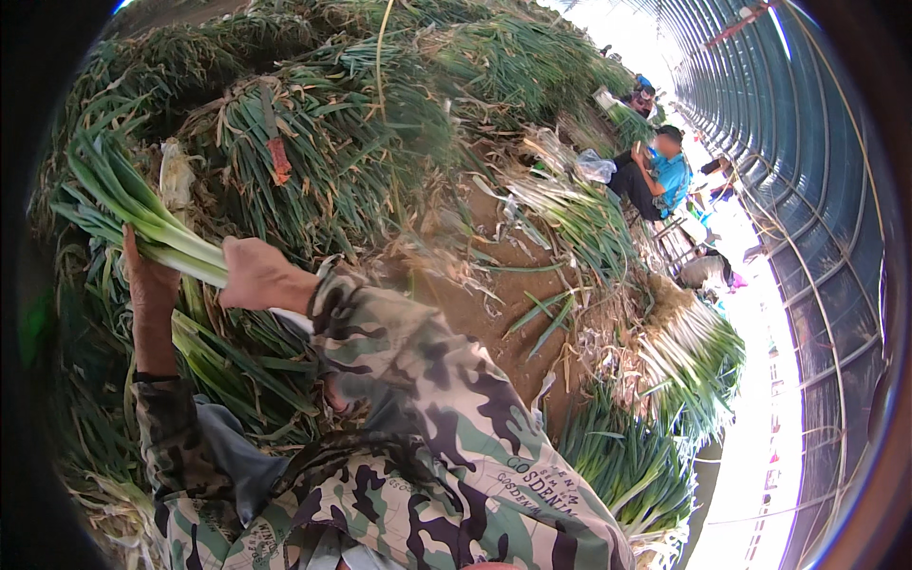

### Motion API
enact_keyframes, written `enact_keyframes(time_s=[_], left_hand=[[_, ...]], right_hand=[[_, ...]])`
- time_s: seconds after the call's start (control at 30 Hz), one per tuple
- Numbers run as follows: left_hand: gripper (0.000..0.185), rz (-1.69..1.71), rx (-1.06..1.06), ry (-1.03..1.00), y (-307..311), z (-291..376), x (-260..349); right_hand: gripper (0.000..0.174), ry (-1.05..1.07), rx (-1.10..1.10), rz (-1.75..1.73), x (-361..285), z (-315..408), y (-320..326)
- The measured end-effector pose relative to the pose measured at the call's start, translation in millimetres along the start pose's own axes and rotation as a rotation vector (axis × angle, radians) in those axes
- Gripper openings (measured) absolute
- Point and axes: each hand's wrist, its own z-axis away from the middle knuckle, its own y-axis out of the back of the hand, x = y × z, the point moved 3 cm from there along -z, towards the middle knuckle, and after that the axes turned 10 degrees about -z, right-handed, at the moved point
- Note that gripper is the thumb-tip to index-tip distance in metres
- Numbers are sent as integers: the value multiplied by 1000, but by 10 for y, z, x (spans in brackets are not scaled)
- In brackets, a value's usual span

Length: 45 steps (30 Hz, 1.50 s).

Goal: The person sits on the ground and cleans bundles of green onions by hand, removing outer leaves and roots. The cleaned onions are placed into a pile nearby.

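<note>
A few leafy Welsh onions or leeks (pixel 160 224) are held up at the left, their green leaves pointing to the upper left. My right hand (pixel 260 274) is closed around their pale stalks. Beneath the leaf bases, my left hand (pixel 151 299) supports the same stalks, thumb raised; its other fingers are hidden behind the plants. The lower stalk ends are covered by my right hand. More loose green stalks (pixel 235 356) lie under and between my forearms, both in camouflage sleeves.
Large heaps of green onions (pixel 320 135) rise ahead. Trimmed white-stemmed onions (pixel 684 349) lie in a pile at the right, with leafy ones (pixel 627 456) nearer me. Cut leaves (pixel 548 313) litter the soil. A seated person (pixel 659 174) is farther off, beside the curved tunnel wall (pixel 819 214).
</note>
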Motion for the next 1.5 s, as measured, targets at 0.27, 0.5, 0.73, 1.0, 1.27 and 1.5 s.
enact_keyframes(time_s=[0.27,0.5,0.73,1.0,1.27,1.5], left_hand=[[91,-423,-99,286,569,-287,-740],[85,-795,-288,427,620,-25,-967],[75,-1129,-378,511,652,243,-1157],[64,-1350,-358,596,1009,346,-1107],[62,-1529,-468,597,567,638,-721],[46,-1543,-435,576,892,854,-297]], right_hand=[[36,-29,201,348,131,1035,1136],[38,-364,463,364,319,2632,1928],[69,-924,876,638,178,5118,2534],[68,-1568,1332,1163,-1000,8873,2473],[42,-1913,1131,569,-15,9921,1160],[43,-773,596,381,2488,6248,981]])
